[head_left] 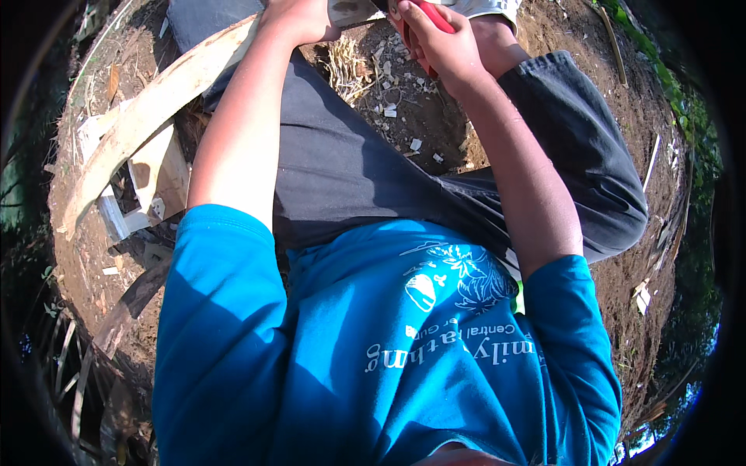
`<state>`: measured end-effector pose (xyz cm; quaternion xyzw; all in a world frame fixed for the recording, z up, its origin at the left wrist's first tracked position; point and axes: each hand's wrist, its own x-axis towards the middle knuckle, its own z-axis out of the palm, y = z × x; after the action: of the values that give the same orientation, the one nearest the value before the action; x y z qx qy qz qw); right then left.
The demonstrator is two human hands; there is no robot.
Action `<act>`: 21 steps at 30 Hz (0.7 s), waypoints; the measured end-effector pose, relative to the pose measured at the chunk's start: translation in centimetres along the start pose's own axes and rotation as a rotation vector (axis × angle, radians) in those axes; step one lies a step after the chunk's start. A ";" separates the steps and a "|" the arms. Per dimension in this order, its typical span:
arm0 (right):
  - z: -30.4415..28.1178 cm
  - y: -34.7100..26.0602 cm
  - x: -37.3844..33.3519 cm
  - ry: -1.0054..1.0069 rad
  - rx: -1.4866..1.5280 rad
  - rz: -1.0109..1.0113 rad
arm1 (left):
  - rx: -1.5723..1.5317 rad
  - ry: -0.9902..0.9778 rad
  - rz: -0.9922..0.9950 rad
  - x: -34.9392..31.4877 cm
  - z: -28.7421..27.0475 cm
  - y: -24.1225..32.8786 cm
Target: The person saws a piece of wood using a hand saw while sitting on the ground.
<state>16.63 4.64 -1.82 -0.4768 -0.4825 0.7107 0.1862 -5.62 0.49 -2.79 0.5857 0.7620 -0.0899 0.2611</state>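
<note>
My right hand point(447, 45) is at the top of the view, its fingers wrapped round the red handle point(437, 17) of a tool. The tool's working end lies past the upper edge, so I cannot tell its kind. My left hand point(299, 19) is at the upper edge, on a long, curved strip of pale wood point(159, 97). Its fingers are cut off, so their grip does not show. The strip bends down toward the far left, and a pale piece of wood also shows between my hands.
My dark trouser legs point(334, 155) are bent, with a light shoe point(489, 8) near my right hand. Wood chips point(390, 110) and shavings point(347, 70) litter the soil. Wooden offcuts point(159, 167) lie at left, a branch point(128, 307) below them. Green plants edge the right side.
</note>
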 end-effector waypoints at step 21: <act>-5.3 -4.6 -16.7 0.121 -0.377 0.009 | -0.206 -0.033 0.008 1.4 -1.1 -1.2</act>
<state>28.22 -2.62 10.09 -0.5471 -0.5929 0.5787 0.1192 -7.30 1.85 -2.73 0.5571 0.7606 -0.0198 0.3328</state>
